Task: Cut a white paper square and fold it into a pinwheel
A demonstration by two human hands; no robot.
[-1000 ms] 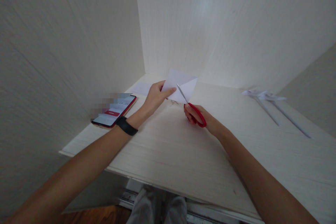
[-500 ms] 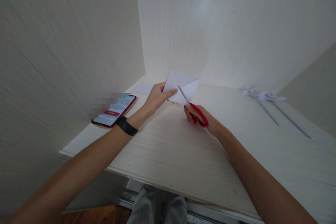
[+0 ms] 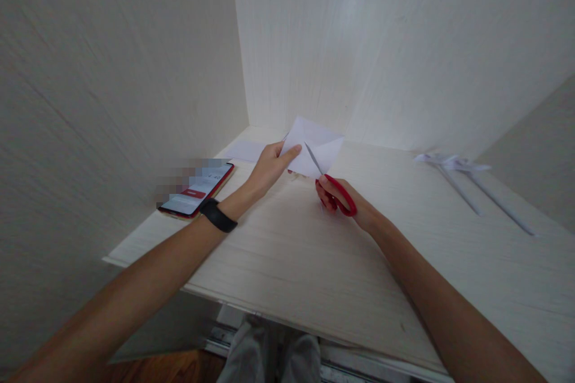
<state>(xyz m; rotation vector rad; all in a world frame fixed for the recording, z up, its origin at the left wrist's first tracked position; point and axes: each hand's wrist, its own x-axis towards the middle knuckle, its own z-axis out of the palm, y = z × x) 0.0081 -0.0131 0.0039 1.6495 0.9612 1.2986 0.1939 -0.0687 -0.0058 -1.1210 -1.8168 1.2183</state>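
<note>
My left hand (image 3: 268, 169) pinches the left edge of a folded white paper (image 3: 314, 142) and holds it tilted up above the pale wooden table (image 3: 314, 263). A black band sits on that wrist. My right hand (image 3: 341, 203) grips red-handled scissors (image 3: 335, 188). Their metal blades point up and left and lie across the paper's middle. Small paper scraps lie on the table just below the paper.
A phone in a red case (image 3: 197, 188) with a lit screen lies at the table's left edge. A flat paper piece (image 3: 245, 149) rests near the back left corner. Two rolled paper sticks with crumpled tops (image 3: 467, 182) lie at the right. Walls close in left and behind.
The paper and both hands have shifted slightly to the right; the scissors stay across the paper. Nothing else has moved.
</note>
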